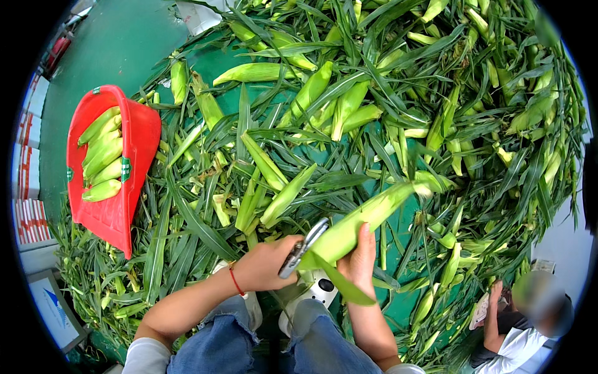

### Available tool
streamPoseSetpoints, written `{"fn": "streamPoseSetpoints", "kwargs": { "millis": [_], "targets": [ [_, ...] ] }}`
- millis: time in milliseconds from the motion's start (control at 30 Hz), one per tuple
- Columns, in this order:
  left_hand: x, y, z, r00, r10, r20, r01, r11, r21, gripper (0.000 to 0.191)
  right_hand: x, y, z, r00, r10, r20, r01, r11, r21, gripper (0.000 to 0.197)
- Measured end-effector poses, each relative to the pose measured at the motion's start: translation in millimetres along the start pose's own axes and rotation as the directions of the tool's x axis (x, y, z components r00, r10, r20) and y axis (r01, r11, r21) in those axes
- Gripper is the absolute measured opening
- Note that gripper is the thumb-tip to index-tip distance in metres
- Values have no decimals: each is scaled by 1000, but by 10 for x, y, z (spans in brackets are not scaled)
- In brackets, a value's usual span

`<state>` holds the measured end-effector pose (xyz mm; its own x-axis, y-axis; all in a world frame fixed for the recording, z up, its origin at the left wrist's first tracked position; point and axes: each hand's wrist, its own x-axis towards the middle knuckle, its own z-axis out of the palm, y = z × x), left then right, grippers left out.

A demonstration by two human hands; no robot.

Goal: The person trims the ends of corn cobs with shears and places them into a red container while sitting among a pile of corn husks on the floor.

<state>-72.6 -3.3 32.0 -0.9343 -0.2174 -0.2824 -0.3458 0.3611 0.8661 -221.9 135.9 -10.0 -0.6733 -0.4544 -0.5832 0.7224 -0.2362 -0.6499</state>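
Observation:
My right hand [359, 258] grips a large green ear of corn in its husk [357, 222] from the right and below. The ear slants up to the right, and its cut pale stalk end [423, 189] points away from me. A loose husk leaf [343, 283] hangs from the near end across my right wrist. My left hand [271, 264], with a red cord at the wrist, is closed around a silver metal hand tool [304, 248]. The tool lies against the near left side of the ear; its working end is hidden, so its exact kind is unclear.
Unhusked corn ears [308, 93] and long leaves [187, 252] cover much of the green floor [117, 51]. At left, a red plastic scoop-shaped basket [145, 126] holds several trimmed ears [103, 154]. Stacked boxes [30, 173] stand beyond it. Another person [509, 346] sits at lower right.

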Motion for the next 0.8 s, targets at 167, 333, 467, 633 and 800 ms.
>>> {"fn": "streamPoseSetpoints", "kwargs": {
  "millis": [167,333,467,633,800],
  "targets": [
    [-333,-509,147,929,-359,-89,-22,185,-982,34,3,-148,120,956,132,262,-209,934,291,64],
    [-376,-471,57,785,-609,113,-68,-266,-962,29,103,-307,83,985,72,156,-31,968,-249,58],
    [-516,-466,141,936,-327,128,348,814,-465,71,-3,-476,111,911,-91,401,411,141,-901,63],
    [-56,-241,-55,972,-164,170,170,985,-23,93,-213,-469,111,823,49,565,511,-496,-702,62],
    [12,-374,-125,979,-139,150,110,975,192,58,-209,-474,117,828,133,545,520,-547,-656,61]
  ]
}}
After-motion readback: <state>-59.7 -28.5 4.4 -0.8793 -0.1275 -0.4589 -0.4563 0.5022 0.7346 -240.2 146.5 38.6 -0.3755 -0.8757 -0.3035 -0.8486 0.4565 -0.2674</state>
